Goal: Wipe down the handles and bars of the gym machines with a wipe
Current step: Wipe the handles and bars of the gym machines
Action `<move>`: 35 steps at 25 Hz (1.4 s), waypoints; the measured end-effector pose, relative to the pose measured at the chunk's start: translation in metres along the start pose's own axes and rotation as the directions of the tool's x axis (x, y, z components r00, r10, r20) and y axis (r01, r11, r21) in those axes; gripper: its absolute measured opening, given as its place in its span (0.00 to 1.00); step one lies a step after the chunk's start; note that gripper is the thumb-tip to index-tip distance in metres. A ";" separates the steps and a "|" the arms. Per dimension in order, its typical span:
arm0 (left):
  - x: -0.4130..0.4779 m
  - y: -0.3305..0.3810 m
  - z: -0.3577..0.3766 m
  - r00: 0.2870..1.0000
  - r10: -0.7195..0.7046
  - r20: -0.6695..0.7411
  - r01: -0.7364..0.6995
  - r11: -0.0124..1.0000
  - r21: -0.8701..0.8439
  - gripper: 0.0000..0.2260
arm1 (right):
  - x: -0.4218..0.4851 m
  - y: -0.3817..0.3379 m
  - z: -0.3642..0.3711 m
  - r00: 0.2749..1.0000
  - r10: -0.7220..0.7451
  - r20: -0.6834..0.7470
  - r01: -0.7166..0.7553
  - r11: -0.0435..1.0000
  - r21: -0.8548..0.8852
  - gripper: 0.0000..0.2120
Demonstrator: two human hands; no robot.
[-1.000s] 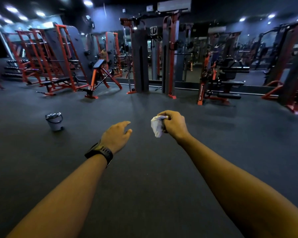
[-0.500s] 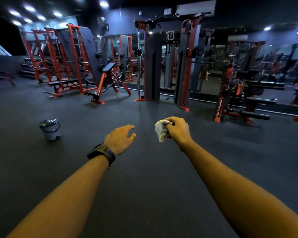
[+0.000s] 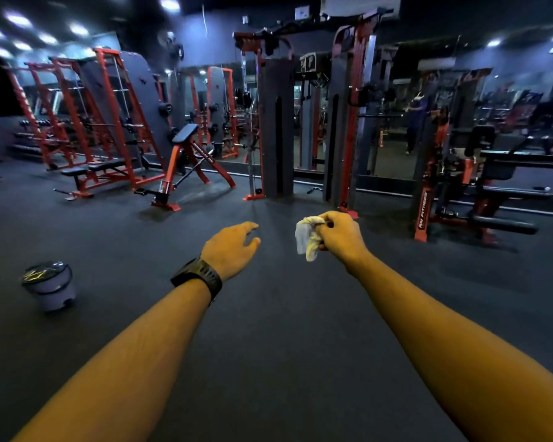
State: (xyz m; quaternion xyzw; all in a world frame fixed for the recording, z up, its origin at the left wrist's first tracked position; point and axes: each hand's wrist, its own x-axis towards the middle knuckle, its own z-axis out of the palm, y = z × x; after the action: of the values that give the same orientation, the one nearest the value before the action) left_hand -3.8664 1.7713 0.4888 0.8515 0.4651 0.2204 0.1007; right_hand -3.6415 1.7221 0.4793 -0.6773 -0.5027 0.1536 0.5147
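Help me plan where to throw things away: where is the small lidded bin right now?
In the head view, the small lidded bin stands on the dark floor at lower left, well to the left of the left hand.

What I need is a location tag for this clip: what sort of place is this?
Most likely a commercial gym: a twin-column cable machine, red-framed racks and an incline bench stand along a mirrored wall.

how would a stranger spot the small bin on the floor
Start at the red racks on the left and come nearer over the dark floor. The small bin stands alone there, left of the left hand. Unlike the racks, it is pale, round and lidded.
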 end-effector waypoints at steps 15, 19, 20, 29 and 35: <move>0.553 -0.153 0.112 0.990 -0.139 -0.033 0.139 0.990 -0.001 0.19 | 0.573 0.136 0.161 0.997 -0.001 0.079 -0.007 0.995 0.099 0.08; 0.703 -0.216 0.148 0.991 -0.131 -0.018 0.130 0.991 -0.020 0.19 | 0.720 0.161 0.220 0.997 0.015 0.070 -0.025 0.991 0.133 0.10; 0.737 -0.229 0.151 0.991 -0.135 -0.005 0.134 0.991 -0.020 0.19 | 0.752 0.163 0.230 0.997 0.027 0.070 -0.037 0.989 0.141 0.09; 1.061 -0.339 0.203 0.996 -0.093 -0.013 0.093 0.995 -0.025 0.18 | 1.071 0.222 0.354 0.999 0.024 0.037 -0.030 0.986 0.162 0.08; 1.282 -0.430 0.241 0.983 -0.183 0.008 0.183 0.983 0.006 0.19 | 1.309 0.265 0.441 0.997 0.033 0.076 -0.043 0.991 0.130 0.08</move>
State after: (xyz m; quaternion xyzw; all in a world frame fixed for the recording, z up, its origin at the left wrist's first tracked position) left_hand -3.4719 3.0867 0.4753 0.8065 0.5414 0.2052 0.1202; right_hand -3.2372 3.0693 0.4717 -0.6451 -0.4972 0.2212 0.5364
